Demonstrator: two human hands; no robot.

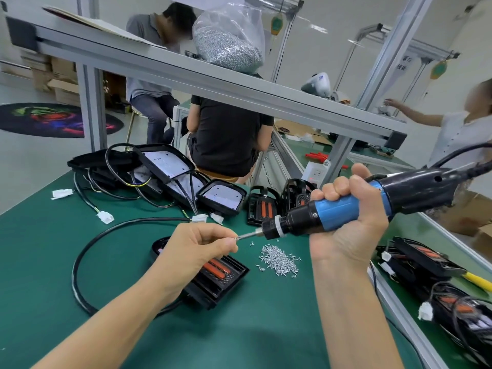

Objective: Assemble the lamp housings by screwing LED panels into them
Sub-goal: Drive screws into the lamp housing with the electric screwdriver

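Left hand (198, 246) pinches screw (236, 238) at screwdriver (346, 209) tip

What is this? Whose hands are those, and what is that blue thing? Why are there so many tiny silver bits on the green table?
The picture comes from a camera worn on a person's head, so you look down at that person's own two hands. There is no robot here. The right hand grips a blue and black electric screwdriver, a tool that spins screws in. The left hand pinches a tiny screw at the tool's metal tip. The silver bits are a pile of screws lying on the green table. Under the left hand lies a black lamp housing with orange strips inside and a black cable curving beside it. More lamp housings lie further back, and a big bag of screws sits on the shelf above.
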